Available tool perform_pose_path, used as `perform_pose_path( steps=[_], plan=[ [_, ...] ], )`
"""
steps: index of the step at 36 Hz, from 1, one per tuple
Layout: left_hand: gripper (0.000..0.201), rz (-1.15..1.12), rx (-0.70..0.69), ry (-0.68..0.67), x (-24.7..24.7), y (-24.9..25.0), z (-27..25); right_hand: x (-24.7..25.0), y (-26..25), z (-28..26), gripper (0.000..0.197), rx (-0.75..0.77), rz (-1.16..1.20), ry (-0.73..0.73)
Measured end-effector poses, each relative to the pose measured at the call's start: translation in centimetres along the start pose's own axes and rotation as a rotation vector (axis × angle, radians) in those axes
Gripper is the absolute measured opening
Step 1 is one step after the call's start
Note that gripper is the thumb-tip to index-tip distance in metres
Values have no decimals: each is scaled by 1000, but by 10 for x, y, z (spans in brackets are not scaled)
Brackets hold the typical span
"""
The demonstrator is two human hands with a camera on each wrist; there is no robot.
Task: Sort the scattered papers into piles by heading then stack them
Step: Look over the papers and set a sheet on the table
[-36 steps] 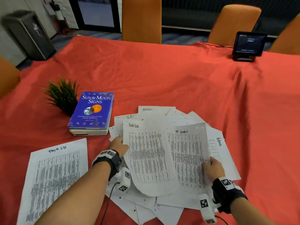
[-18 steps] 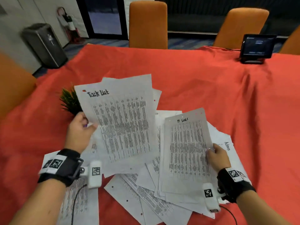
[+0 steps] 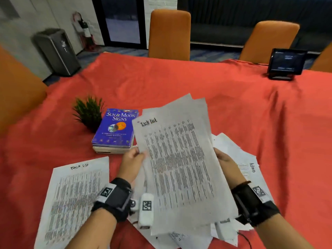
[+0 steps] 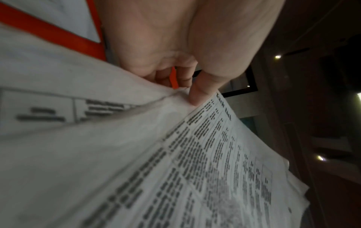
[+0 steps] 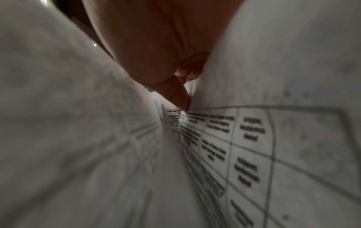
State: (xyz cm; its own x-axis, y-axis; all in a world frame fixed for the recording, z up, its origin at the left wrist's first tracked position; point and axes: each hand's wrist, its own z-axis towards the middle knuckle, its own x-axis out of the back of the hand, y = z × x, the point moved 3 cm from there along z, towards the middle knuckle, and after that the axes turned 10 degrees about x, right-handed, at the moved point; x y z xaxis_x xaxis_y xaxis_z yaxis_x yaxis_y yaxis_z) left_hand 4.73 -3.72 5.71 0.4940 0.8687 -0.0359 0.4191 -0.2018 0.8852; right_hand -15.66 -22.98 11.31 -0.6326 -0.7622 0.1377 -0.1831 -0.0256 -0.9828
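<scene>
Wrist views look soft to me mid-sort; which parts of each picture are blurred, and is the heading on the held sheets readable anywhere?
Head view: room dim, held sheets slightly motion-blurred, "Task List" heading readable.
Left wrist view: near paper blurred, sharper by the left hand, heading seen edge-on, hardly legible.
Right wrist view: mostly blurred and shadowed around the right hand; table cells visible, no heading.

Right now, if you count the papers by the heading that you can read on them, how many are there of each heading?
Task List: 2, the held sheet and the sheet lying at left.
Admin: 1, the sheet at right.
Total: 3.
</scene>
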Motion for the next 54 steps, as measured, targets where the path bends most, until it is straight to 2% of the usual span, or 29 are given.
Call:
perform_pose_path(
  steps=[5, 7, 8, 11, 12, 15, 17, 19, 22, 26, 30, 31, 34, 35, 38, 40, 41, 43, 44, 48, 52, 54],
  plan=[
    [20, -46, 149, -23, -10, -25, -8, -7, 7, -7, 30, -33, 34, -59],
    [27, -57, 126, -9, -14, -22, -15, -7, 6, -7, 28, -20, 8, -18],
    [32, -51, 77, 20, -16, -19, -17, -8, 4, -7, 30, -7, -9, -6],
    [46, 15, -112, 134, -16, 0, -22, -13, -3, -3, 51, 34, 56, 2],
    [48, 12, -183, 162, -16, 7, -24, -13, -7, -2, 49, 86, 73, 5],
    [53, -1, -385, 182, -20, 34, -37, -11, -28, 1, 26, 294, 42, 67],
    [46, 3, -484, 162, -23, 50, -43, -10, -38, 4, 15, 420, 21, 131],
    [36, -19, -560, 135, -25, 61, -48, -12, -45, 5, 22, 482, 15, 192],
    [31, -65, -597, 95, -26, 65, -55, -17, -48, 4, 28, 512, 56, 224],
    [28, -96, -529, 66, -24, 51, -56, -24, -36, 1, 30, 487, 50, 216],
    [19, -107, -434, 67, -24, 37, -50, -26, -22, 0, 46, 428, 58, 200],
    [23, -111, -426, 69, -26, 35, -50, -26, -21, 0, 47, 418, 60, 203],
    [52, -108, -331, 74, -30, 30, -41, -24, -21, 2, 42, 402, 65, 227],
    [55, -98, -300, 67, -32, 29, -39, -24, -21, 4, 39, 394, 68, 231],
    [34, -60, -260, 48, -37, 24, -32, -26, -15, 10, 31, 339, 72, 245],
    [35, -44, -210, 47, -40, 22, -31, -28, -11, 12, 28, 299, 83, 268],
    [39, -39, -193, 49, -41, 20, -30, -29, -11, 12, 28, 287, 92, 288],
    [66, -21, -170, 60, -44, 18, -27, -28, -13, 12, 27, 303, 111, 327],
    [69, -34, -174, 55, -44, 19, -28, -28, -16, 12, 25, 319, 125, 345],
    [33, -88, -209, -26, -49, 21, -25, -24, -13, 10, 19, 365, 197, 408],
    [31, -61, -163, -88, -51, 10, -22, -24, 5, 6, 12, 324, 97, 341],
    [34, -53, -150, -99, -52, 7, -23, -23, 14, 5, 16, 292, 54, 320]
  ],
)
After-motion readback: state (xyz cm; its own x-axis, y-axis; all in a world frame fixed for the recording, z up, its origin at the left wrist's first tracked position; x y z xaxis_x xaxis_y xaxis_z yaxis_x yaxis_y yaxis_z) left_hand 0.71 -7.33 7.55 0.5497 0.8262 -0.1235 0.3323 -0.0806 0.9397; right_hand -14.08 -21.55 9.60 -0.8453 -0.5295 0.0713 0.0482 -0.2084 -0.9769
